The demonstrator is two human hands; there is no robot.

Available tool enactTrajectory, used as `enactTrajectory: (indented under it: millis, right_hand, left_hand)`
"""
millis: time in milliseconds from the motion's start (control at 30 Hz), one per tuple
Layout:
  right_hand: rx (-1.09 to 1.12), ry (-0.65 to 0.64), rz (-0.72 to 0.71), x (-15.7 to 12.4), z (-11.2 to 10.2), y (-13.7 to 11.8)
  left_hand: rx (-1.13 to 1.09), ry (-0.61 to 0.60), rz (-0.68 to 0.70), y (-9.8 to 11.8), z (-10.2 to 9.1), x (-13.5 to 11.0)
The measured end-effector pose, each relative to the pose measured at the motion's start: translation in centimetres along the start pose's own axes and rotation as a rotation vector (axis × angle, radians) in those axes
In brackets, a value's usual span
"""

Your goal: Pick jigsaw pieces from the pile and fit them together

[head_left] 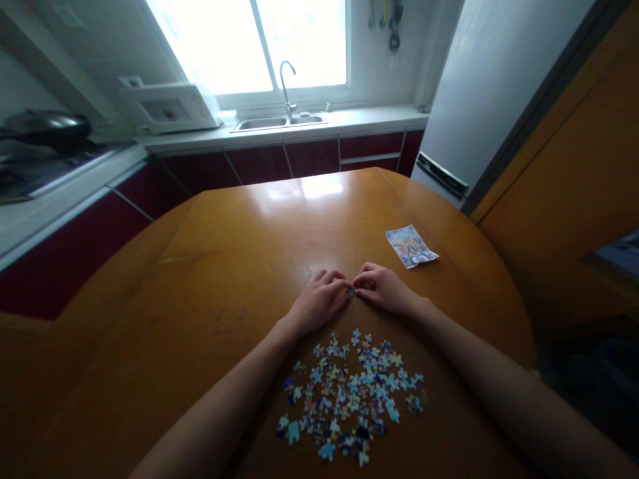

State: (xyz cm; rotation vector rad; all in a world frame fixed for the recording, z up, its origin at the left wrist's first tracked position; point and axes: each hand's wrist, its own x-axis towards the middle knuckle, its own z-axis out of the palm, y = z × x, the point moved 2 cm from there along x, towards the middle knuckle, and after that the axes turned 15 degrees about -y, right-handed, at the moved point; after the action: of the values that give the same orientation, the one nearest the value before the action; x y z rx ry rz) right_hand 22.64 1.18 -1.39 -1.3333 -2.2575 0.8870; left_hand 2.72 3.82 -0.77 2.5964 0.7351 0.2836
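Note:
Both of my hands meet over the middle of the wooden table (239, 266). My left hand (322, 299) and my right hand (384, 287) pinch a small jigsaw puzzle piece (352, 291) between their fingertips, low at the tabletop. Fingers hide most of it, so I cannot tell whether it is one piece or two joined. Closer to me, between my forearms, lies a loose spread of many small puzzle pieces (349, 392), mostly light blue and white with some dark and yellow ones.
A creased, colourful printed sheet (410, 246) lies on the table beyond my right hand. Past the table's far edge stand a counter with a sink (264, 124) and a white microwave (170, 106). A pan (47, 126) sits at the left, a fridge (489, 86) at the right.

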Motion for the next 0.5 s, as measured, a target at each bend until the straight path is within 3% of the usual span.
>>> enactTrajectory:
  millis: [200,500]
  right_hand:
    - [0.007,-0.007,-0.003,0.04,-0.01,0.01]
    - [-0.001,-0.016,-0.005,-0.01,-0.17,-0.05]
  left_hand:
    - [-0.102,0.022,-0.008,-0.34,-0.2,0.06]
    - [-0.022,-0.009,0.053,-0.26,0.06,-0.02]
